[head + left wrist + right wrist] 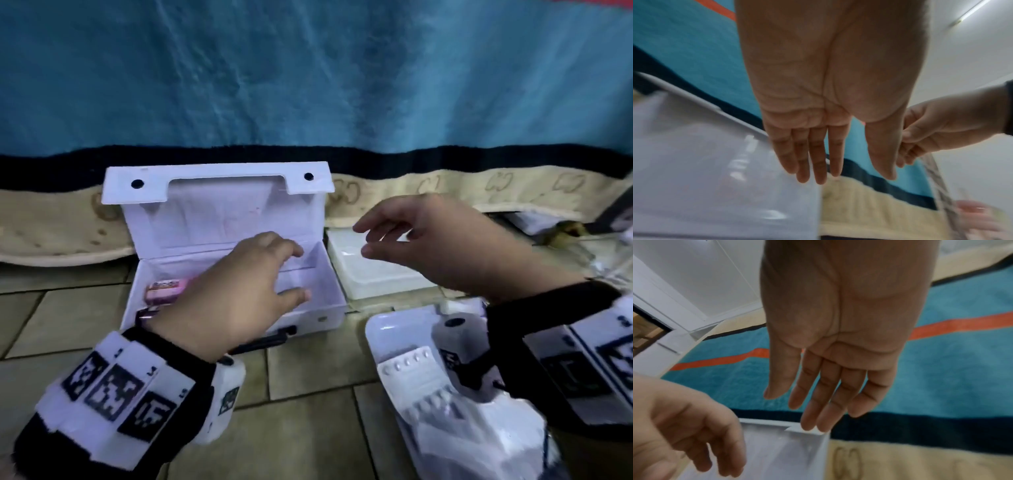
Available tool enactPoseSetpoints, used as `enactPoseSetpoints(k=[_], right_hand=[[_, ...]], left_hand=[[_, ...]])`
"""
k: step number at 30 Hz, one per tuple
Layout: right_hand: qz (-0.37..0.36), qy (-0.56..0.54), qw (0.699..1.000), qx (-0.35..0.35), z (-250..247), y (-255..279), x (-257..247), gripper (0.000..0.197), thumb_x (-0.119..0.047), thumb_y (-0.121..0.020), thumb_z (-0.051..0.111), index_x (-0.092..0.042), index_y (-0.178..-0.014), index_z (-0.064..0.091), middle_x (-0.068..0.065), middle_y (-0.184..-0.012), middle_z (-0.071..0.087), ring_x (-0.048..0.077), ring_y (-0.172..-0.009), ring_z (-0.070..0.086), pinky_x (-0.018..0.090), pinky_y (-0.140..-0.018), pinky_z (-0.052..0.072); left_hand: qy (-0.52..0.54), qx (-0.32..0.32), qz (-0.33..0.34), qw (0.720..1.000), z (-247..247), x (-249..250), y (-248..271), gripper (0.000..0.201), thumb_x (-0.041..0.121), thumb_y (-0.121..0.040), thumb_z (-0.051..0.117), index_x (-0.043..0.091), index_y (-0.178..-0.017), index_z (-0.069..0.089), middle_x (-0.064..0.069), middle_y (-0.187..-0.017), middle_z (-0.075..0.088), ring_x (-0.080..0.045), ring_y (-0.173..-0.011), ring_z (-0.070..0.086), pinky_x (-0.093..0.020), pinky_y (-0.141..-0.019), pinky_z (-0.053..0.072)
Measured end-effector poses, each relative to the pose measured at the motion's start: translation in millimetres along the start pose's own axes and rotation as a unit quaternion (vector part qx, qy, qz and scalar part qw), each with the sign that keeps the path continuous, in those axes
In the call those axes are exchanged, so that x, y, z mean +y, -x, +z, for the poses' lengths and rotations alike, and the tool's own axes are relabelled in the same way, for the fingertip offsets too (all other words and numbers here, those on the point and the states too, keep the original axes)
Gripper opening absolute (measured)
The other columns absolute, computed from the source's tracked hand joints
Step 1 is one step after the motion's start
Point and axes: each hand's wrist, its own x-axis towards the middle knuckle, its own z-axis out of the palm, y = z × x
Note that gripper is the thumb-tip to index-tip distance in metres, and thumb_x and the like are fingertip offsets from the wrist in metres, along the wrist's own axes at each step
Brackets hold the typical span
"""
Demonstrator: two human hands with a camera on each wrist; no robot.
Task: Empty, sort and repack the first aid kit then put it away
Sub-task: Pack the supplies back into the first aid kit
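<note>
Evidently repack step under way, by my read: first aid kit (222, 260) sits lid-up on the floor w/ pink box (163, 290) at its 9 o'clock end, left hand (236, 291) over it and right hand (442, 246) at 3 o'clock, both slack-fingered, holding nothing; next move calls for fetching another item from the pile (445, 394) at approx. 5 o'clock.

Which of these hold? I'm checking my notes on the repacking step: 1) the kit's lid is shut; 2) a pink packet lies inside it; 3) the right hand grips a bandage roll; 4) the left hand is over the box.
1) False: the white first aid box stands with its lid raised.
2) True: a pink packet lies at the box's left end.
3) False: the right hand holds nothing, fingers loosely spread.
4) True: the left hand reaches over the open box, fingers straight.
</note>
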Motion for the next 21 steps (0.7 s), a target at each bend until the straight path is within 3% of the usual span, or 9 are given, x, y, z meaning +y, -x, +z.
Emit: enactPoseSetpoints(k=[5, 8, 11, 14, 18, 21], right_hand=[[0.077, 0.064, 0.995, 0.004, -21, 56, 48, 0.021, -0.033, -0.076, 0.073, -0.038, -0.095, 0.065, -0.014, -0.089, 0.068, 0.003, -0.081, 0.063, 0.022, -0.077, 0.05], [0.122, 0.079, 0.989, -0.021, -14, 91, 75, 0.026, -0.037, -0.072, 0.076, -0.04, -0.094, 0.063, -0.016, -0.089, 0.066, -0.001, -0.081, 0.06, 0.009, -0.067, 0.043], [0.147, 0.089, 0.982, -0.077, 3, 122, 92, 0.049, -0.05, -0.06, 0.08, -0.048, -0.103, 0.057, -0.027, -0.095, 0.054, -0.007, -0.084, 0.053, 0.005, -0.068, 0.04], [0.144, 0.104, 0.977, -0.117, 23, 141, 104, 0.074, -0.058, -0.048, 0.081, -0.048, -0.115, 0.052, -0.032, -0.104, 0.045, -0.007, -0.1, 0.048, 0.015, -0.084, 0.045], [0.11, 0.103, 0.98, -0.133, 45, 148, 107, 0.066, -0.049, -0.058, 0.078, -0.042, -0.119, 0.053, -0.024, -0.121, 0.041, 0.002, -0.113, 0.043, 0.021, -0.095, 0.042], [0.11, 0.102, 0.983, -0.107, 51, 148, 109, 0.055, -0.042, -0.066, 0.074, -0.04, -0.117, 0.054, -0.02, -0.124, 0.038, 0.005, -0.115, 0.04, 0.022, -0.097, 0.039]], left_hand=[[-0.023, -0.073, 0.103, 0.992, 42, 64, -6, 0.041, 0.048, -0.085, 0.057, 0.029, -0.121, 0.052, 0.009, -0.12, 0.049, -0.012, -0.113, 0.048, -0.031, -0.095, 0.041], [-0.097, -0.17, 0.131, 0.972, 75, 82, -10, 0.039, 0.046, -0.088, 0.053, 0.023, -0.12, 0.05, 0.003, -0.12, 0.049, -0.02, -0.113, 0.05, -0.034, -0.091, 0.044], [-0.134, -0.224, 0.121, 0.958, 95, 90, -16, 0.039, 0.042, -0.089, 0.053, 0.021, -0.121, 0.048, -0.002, -0.119, 0.049, -0.023, -0.113, 0.049, -0.036, -0.092, 0.045], [-0.177, -0.272, 0.114, 0.939, 107, 94, -25, 0.047, 0.044, -0.079, 0.066, 0.018, -0.115, 0.048, -0.004, -0.113, 0.052, -0.024, -0.109, 0.049, -0.039, -0.088, 0.045], [-0.183, -0.29, 0.092, 0.935, 113, 101, -35, 0.057, 0.033, -0.075, 0.074, 0.019, -0.123, 0.045, -0.003, -0.115, 0.055, -0.024, -0.105, 0.053, -0.032, -0.074, 0.04], [-0.171, -0.306, 0.075, 0.933, 114, 105, -42, 0.056, 0.032, -0.077, 0.073, 0.016, -0.122, 0.044, -0.004, -0.115, 0.057, -0.023, -0.103, 0.055, -0.029, -0.071, 0.038]])
